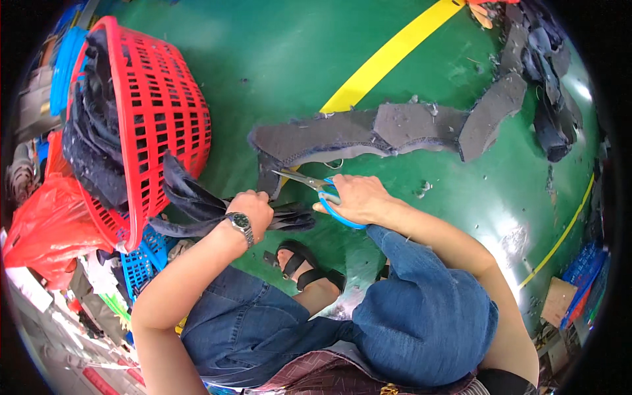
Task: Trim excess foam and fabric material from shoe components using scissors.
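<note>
My left hand [251, 214], with a wristwatch above it, is closed around a bundle of dark fabric pieces [191, 201] whose ends stick out on both sides of the fist. My right hand [361, 199] grips scissors [343, 216] with blue handles, their metal blades pointing left toward the fabric near my left hand. From there a chain of joined dark grey fabric pieces [322, 136] with frayed edges runs across the floor to the right. Its near end [266, 176] hangs down beside the blade tips and reaches my left fist.
At the left a tilted red plastic basket [168, 99] holds dark fabric pieces [99, 138]. A red plastic bag [49, 224] and a blue basket [139, 266] lie below it. More dark fabric [553, 99] is heaped at the far right. Yellow tape [388, 56] crosses the green floor [276, 59].
</note>
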A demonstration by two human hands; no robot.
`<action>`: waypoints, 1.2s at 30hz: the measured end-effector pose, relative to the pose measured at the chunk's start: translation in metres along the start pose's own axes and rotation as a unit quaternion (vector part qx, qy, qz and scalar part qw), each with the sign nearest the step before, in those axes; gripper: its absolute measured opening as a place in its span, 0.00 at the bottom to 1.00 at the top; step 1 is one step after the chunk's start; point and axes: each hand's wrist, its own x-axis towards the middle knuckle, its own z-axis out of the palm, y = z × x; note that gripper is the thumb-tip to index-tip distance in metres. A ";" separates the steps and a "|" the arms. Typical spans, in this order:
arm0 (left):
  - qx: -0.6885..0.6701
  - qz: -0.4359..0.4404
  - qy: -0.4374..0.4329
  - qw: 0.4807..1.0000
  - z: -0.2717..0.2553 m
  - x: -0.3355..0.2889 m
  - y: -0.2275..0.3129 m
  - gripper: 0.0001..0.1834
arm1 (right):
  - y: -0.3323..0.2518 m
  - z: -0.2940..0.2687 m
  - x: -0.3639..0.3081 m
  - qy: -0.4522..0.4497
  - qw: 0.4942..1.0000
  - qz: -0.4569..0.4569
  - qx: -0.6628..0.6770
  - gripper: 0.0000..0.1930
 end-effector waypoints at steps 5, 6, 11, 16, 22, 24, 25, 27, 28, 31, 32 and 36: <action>-0.033 -0.002 -0.026 0.999 0.013 -0.012 0.003 0.08 | -0.013 0.007 0.004 0.006 0.999 -0.035 -0.009 0.34; -0.036 -0.003 -0.027 0.999 0.015 -0.017 0.002 0.08 | -0.013 0.010 0.004 0.003 0.999 -0.036 -0.010 0.34; -0.129 -0.040 -0.103 0.985 -0.011 -0.065 -0.010 0.11 | 0.025 0.043 -0.012 -0.029 0.998 -0.038 0.049 0.32; -0.160 -0.012 -0.061 0.985 -0.017 -0.081 -0.011 0.11 | 0.037 0.054 -0.025 -0.171 0.964 -0.065 0.192 0.38; -0.145 -0.039 -0.083 0.985 0.010 -0.076 -0.006 0.12 | 0.017 0.062 -0.015 -0.135 0.978 -0.084 0.135 0.38; -0.153 -0.051 -0.067 0.985 0.020 -0.078 -0.001 0.12 | 0.006 0.067 -0.008 -0.137 0.979 -0.083 0.129 0.36; -0.151 -0.052 -0.063 0.985 0.023 -0.077 0.000 0.13 | 0.000 0.068 -0.004 -0.135 0.980 -0.079 0.124 0.34; -0.156 -0.055 -0.060 0.984 0.029 -0.081 0.003 0.13 | -0.008 0.067 -0.004 -0.133 0.980 -0.093 0.116 0.33; -0.157 -0.062 -0.071 0.983 0.032 -0.085 0.002 0.13 | -0.009 0.066 -0.004 -0.138 0.981 -0.079 0.110 0.33; -0.199 -0.135 -0.118 0.963 0.023 -0.098 -0.003 0.13 | 0.011 0.064 -0.014 -0.148 0.984 -0.042 0.092 0.28; -0.218 -0.175 -0.041 0.959 0.013 -0.105 -0.005 0.14 | 0.028 0.069 -0.021 -0.141 0.982 -0.032 0.124 0.30; -0.179 -0.249 0.372 0.876 -0.028 -0.091 0.003 0.24 | 0.094 0.068 -0.078 -0.024 0.965 0.128 0.227 0.30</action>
